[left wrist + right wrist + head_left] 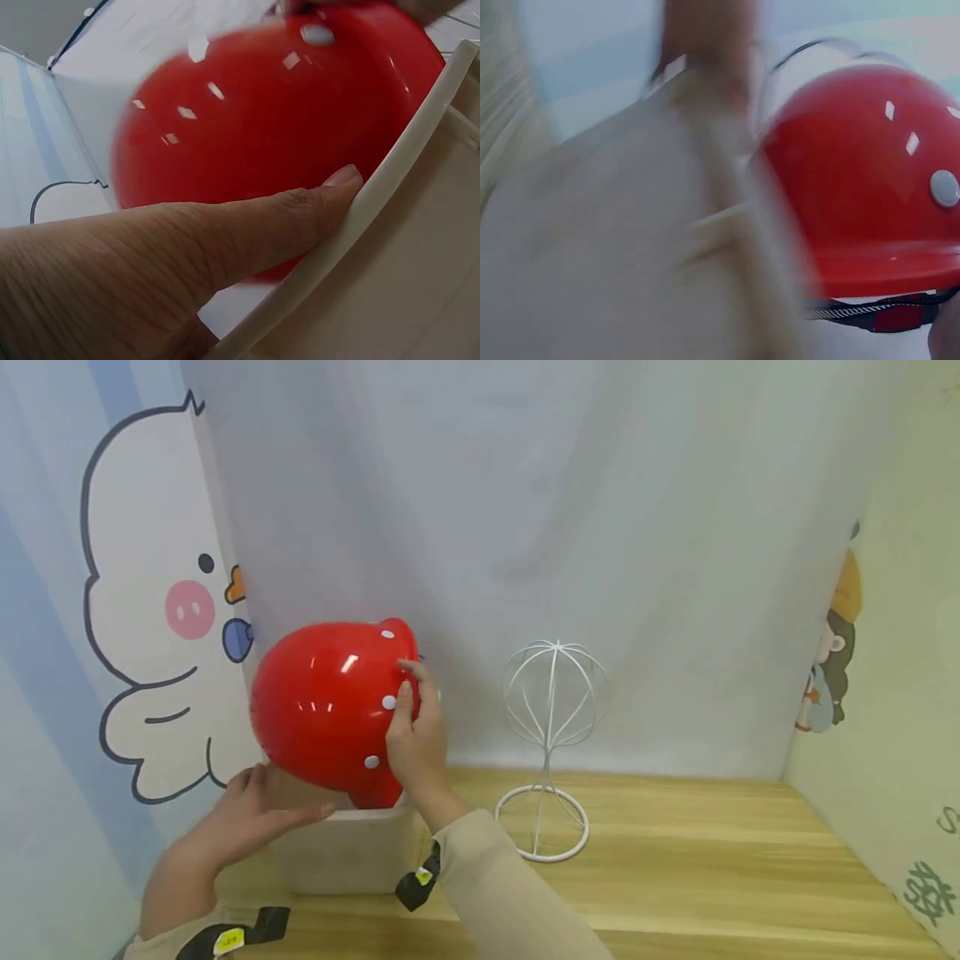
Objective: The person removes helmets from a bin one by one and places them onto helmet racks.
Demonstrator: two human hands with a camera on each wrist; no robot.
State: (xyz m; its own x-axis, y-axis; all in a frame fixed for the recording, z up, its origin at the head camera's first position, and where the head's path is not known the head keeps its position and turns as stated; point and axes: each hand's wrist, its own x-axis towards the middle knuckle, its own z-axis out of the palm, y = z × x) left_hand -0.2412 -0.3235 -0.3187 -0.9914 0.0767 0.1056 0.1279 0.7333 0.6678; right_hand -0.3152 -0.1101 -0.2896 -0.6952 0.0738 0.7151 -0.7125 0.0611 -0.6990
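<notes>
A glossy red safety helmet (322, 693) with white rivets lies tipped on its side, its dome to the left. Its lower brim dips behind the front rim of a pale storage bin (348, 852). My right hand (420, 735) grips the helmet's brim from the right, thumb on the outer shell. At the bin's left end my left hand (236, 818) holds the rim, its thumb stretched along the front edge. In the left wrist view that thumb (300, 214) meets the rim just in front of the shell. A dark strap (892, 311) shows under the brim.
To the right of the bin, a white wire stand (553, 735) with a rounded cage top stands on the wooden table (690, 860). A grey curtain (562, 527) hangs behind, and printed cartoon panels flank both sides.
</notes>
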